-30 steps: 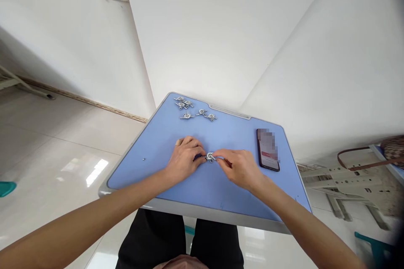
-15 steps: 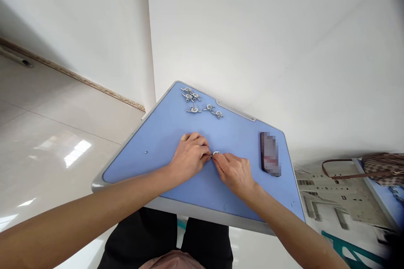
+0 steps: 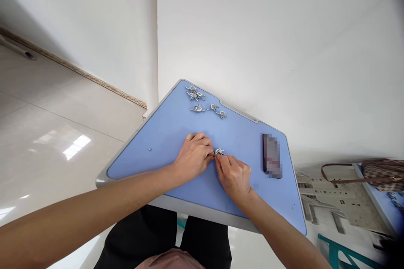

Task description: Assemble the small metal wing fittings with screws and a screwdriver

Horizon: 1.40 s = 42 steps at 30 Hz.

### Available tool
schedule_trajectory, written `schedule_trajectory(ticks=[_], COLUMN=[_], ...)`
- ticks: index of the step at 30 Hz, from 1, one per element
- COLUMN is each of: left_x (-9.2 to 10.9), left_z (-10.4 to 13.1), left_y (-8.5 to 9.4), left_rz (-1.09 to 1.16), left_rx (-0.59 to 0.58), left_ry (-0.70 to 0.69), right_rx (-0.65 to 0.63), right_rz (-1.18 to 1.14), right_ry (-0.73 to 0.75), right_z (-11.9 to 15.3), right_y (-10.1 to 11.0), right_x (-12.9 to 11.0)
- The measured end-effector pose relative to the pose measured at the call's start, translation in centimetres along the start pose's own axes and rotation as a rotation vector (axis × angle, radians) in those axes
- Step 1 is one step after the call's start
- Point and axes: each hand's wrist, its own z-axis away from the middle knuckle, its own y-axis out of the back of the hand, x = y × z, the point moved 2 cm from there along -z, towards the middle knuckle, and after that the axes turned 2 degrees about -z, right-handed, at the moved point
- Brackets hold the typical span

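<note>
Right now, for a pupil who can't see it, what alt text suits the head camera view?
A bare left hand and right hand hold a small metal part at a blue desk. Six similar pieces lie toward its far side, and a partly pixelated phone lies to the right.

The single view looks from the person's head, forward and steeply down. It is quite near, yet wide: the left hand (image 3: 196, 152) and right hand (image 3: 234, 173) appear around its middle, the tabletop (image 3: 240, 138) fits inside, wall (image 3: 268, 42) fills the upper part, and the person's legs (image 3: 206, 239) reach the bottom edge.
</note>
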Motion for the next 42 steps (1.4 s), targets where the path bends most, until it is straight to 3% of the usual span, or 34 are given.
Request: schedule_trajectory(ticks=[15, 23, 33, 42], left_x=[0.0, 0.0, -0.1, 0.1], left_z=[-0.1, -0.1, -0.1, -0.1], left_y=[-0.1, 0.0, -0.2, 0.0], left_rz=[-0.006, -0.020, -0.046, -0.060], left_rx=[0.005, 0.034, 0.079, 0.029], left_ry=[0.010, 0.002, -0.016, -0.023], right_rx=[0.175, 0.041, 0.105, 0.084], right_rz=[-0.036, -0.307, -0.296, -0.306], right_ry=[0.062, -0.042, -0.016, -0.065], right_z=[0.1, 1.4, 0.8, 0.2], right_y=[-0.2, 0.8, 0.4, 0.5], right_x=[0.2, 1.5, 1.3, 1.3])
